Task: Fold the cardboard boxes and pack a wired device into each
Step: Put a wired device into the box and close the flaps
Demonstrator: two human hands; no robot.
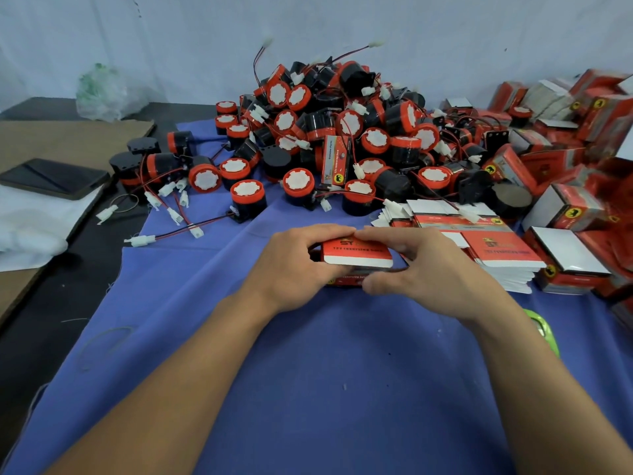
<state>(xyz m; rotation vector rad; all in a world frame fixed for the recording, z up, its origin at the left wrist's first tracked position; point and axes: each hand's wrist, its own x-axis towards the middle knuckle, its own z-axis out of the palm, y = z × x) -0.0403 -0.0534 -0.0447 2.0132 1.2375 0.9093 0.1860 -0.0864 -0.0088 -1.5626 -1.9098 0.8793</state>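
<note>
Held as a partly opened cardboard box just above the blue cloth on the bench, centre front; gripped at its left end by the left hand and at its right end by the right hand, with fingers curled narrowly over the far edge and thumbs at the near one. Looked likely to crease off the score lines if squeezed unevenly; might have collapsed flat on a slack grip; could have nudged the stack of flat boxes just beside the right hand and fanned it out. Risked snagging trailing wires from the pile of wired devices behind when reaching for one.
</note>
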